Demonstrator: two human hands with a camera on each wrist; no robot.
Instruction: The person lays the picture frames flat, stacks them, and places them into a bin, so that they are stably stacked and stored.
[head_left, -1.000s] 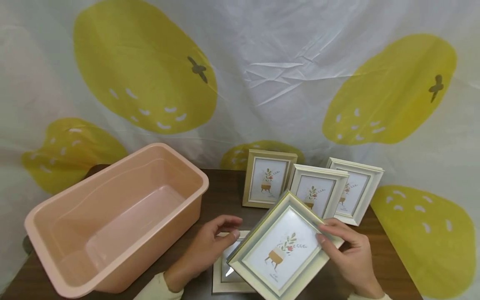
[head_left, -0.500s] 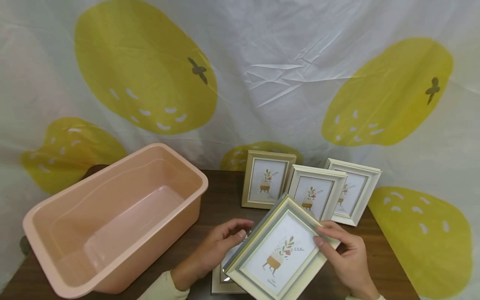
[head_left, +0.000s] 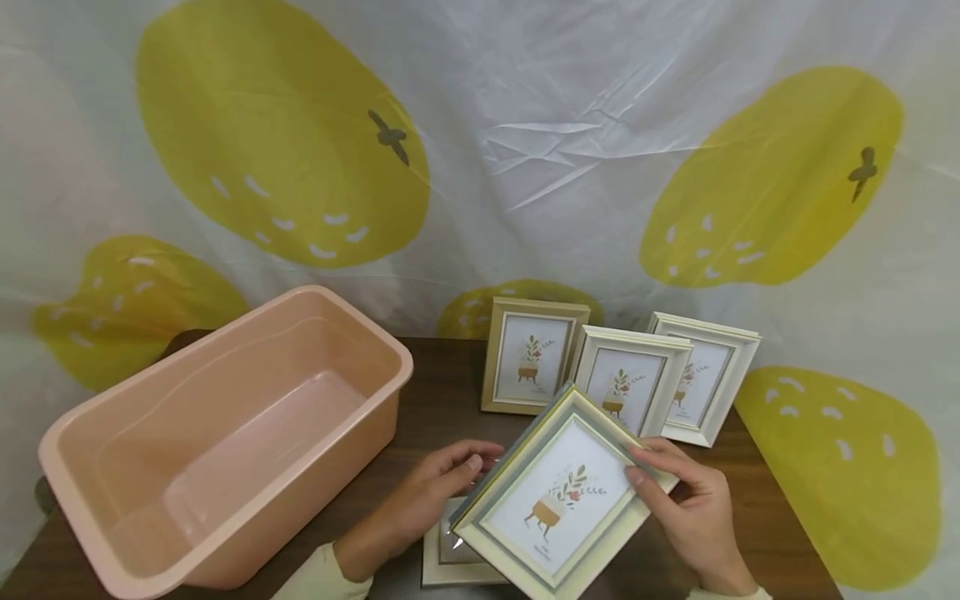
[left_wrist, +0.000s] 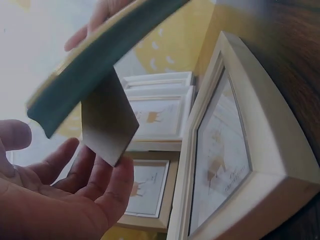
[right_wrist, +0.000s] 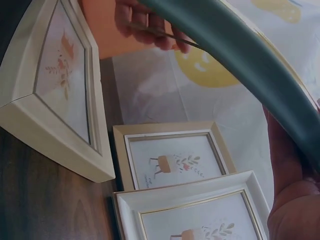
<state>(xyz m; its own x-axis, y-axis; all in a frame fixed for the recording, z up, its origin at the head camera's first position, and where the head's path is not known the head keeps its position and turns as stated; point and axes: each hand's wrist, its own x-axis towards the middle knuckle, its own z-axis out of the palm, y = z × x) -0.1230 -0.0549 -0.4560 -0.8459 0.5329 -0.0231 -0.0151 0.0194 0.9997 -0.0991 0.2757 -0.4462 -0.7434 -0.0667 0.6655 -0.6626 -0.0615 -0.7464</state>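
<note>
A photo frame [head_left: 551, 508] with pale cream edges and blue-green sides is tilted in the air, its plant picture facing up. My right hand [head_left: 693, 500] pinches its right-hand edge between thumb and fingers. In the left wrist view, a flat support leg [left_wrist: 107, 120] sticks out from the frame's back. My left hand [head_left: 431, 496] reaches behind the frame, and its fingertips touch the leg's lower end while the thumb stays apart. Beneath, another cream photo frame [head_left: 457, 575] lies face up on the table, partly covered by the raised one.
A pink plastic tub [head_left: 322, 500] stands on the left. Behind the hands, a tan frame [head_left: 489, 367], a cream frame [head_left: 637, 336] and a white frame [head_left: 708, 437] stand upright on the dark wooden table [head_left: 438, 392]. A fruit-patterned cloth [head_left: 540, 83] hangs behind.
My left hand has come slightly right, closer to the raised frame's back. The raised frame and my right hand have shifted a little left.
</note>
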